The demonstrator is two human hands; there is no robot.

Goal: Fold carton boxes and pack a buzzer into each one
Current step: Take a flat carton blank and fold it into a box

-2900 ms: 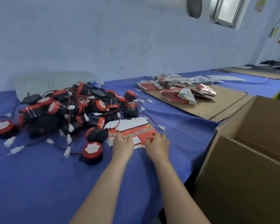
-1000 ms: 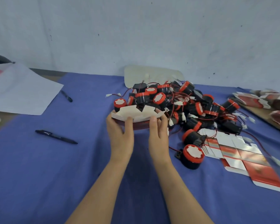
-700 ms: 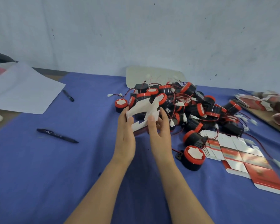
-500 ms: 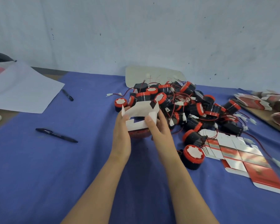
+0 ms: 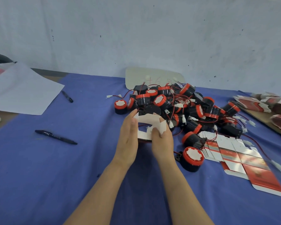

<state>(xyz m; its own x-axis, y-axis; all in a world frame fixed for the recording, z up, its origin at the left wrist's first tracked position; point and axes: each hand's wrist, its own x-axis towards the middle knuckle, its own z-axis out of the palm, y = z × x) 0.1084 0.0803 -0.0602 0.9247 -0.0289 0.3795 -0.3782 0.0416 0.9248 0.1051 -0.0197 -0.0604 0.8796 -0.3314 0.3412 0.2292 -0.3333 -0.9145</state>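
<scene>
While both forearms reach out from the near edge of the bench (image 5: 55,176), the hands meet close together on one half-folded carton box (image 5: 148,125), raised just over the blue cloth.

- Left hand (image 5: 127,140): fingers run up the box's left wall, thumb on its near edge; it grips the box.
- Right hand (image 5: 163,142): fingers curl round the box's right flap and pinch it.
- Box: white inside faces up, flaps standing open, red outer face just showing underneath.

Right of the hands, one buzzer (image 5: 192,158) stands alone, red rim and white face up. Just beside it, a stack of flat carton blanks (image 5: 243,159) lies fanned out. To the left, well apart, a dark pen (image 5: 55,137) lies on the cloth.

Just behind the box, the buzzer pile (image 5: 177,104) sits, black and red bodies tangled in red wires with white plugs. Further left, a second pen (image 5: 67,96) lies near a white paper sheet (image 5: 21,91). At far right, more cartons (image 5: 256,103) lie in a heap. A pale board (image 5: 152,77) leans on the wall behind the pile.
</scene>
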